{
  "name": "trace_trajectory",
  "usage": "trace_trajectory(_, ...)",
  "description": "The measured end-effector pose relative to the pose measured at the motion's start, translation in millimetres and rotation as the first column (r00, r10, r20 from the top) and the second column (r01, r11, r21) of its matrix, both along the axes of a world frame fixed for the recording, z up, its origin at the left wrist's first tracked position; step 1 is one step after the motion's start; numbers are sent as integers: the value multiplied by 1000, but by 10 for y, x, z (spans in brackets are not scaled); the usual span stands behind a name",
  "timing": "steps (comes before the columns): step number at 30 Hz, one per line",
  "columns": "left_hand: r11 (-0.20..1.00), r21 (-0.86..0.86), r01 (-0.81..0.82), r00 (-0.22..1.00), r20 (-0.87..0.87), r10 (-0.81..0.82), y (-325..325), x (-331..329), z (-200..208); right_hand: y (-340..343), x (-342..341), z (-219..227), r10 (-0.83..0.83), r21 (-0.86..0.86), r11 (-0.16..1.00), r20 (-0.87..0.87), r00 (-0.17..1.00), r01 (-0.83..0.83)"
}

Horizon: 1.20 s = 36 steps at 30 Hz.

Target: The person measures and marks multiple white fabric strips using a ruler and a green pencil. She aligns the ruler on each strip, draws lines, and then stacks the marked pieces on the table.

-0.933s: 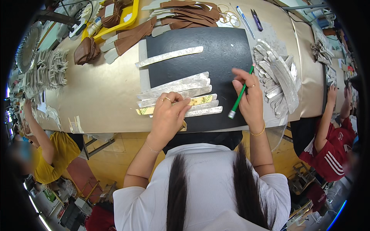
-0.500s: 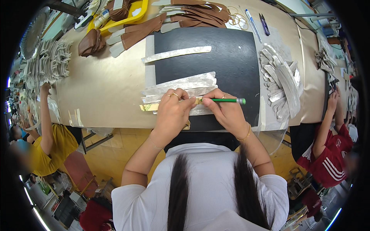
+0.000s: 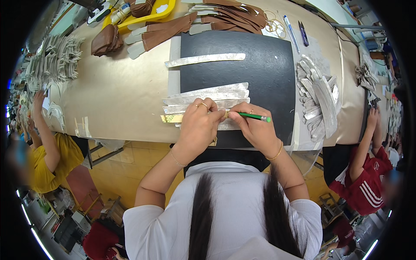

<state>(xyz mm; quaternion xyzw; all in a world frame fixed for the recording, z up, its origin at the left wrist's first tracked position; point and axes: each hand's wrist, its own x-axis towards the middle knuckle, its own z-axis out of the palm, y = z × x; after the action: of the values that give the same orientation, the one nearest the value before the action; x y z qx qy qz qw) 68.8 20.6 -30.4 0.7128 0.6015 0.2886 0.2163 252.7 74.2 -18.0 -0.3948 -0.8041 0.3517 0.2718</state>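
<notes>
On a black board [image 3: 271, 78] lie several whitish, worn-looking flat strips [image 3: 216, 92], side by side, with a single strip [image 3: 206, 60] farther off. My left hand [image 3: 196, 128] is closed, its bent fingertips pressed on a narrow yellow strip [image 3: 172, 118] with green print, which lies across the near whitish strips. In my right hand [image 3: 260, 134] is a green pencil [image 3: 255, 116], pinched near its point and slanting to the right. The pencil's tip meets the yellow strip close to my left fingertips; the exact contact is hidden by the fingers.
To the right is a heap of whitish strips [image 3: 318, 102]. Brown strips with pale ends [image 3: 169, 32], a yellow tray [image 3: 164, 15], rubber bands [image 3: 275, 26], a pen [image 3: 291, 34] and small snips [image 3: 303, 34] lie at the back. Co-workers sit on both sides.
The whole view has shifted slightly, so the board and table appear a little farther right. My hands keep their hold, and the pencil's rear end tilts slightly lower.
</notes>
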Motion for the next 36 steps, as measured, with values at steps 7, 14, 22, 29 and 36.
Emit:
trace_trajectory(7, 1000, -4, 12, 1000, 4, -12, 13, -8, 13, 43, -18, 48, 42, 55, 997, 40, 998, -44)
trace_trajectory(14, 999, 36, -3, 1000, -10, 4, 25, 0, 33, 200, -64, 57, -7, 16, 1000, -168, 986, 10)
trace_trajectory(22, 1000, 23, 14, 999, -37, -13, -101, -53, 150, 1153, -345, -150, -137, 347, 937, 278, 951, 34)
trace_trajectory(29, 964, -246, 99, 993, 94, -78, -302, -369, 387, 1236, -502, -118, 41, 121, 988, 381, 924, -93)
trace_trajectory(36, 923, -227, 310, 948, 142, -284, -347, -315, 540, 603, -656, 523, 425, 283, 851, 122, 897, -442)
